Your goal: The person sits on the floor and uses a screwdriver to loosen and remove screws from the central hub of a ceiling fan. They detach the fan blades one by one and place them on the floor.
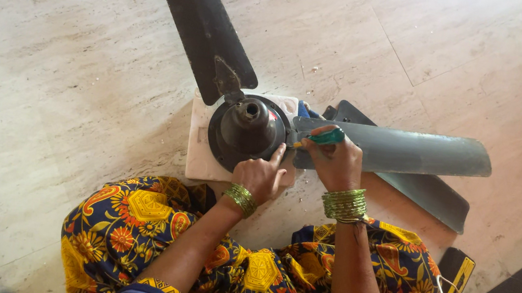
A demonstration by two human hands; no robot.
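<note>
Two hands at the ceiling fan motor [248,130], which sits on a white slab [196,156] on the floor just ahead of my knees. My left hand [261,175] rests against the motor's near rim, fingers loosely curled, index extended, gripping nothing. My right hand [333,161] is closed around a green-handled screwdriver [324,137], tip at the grey blade [403,150] root beside the motor.
</note>
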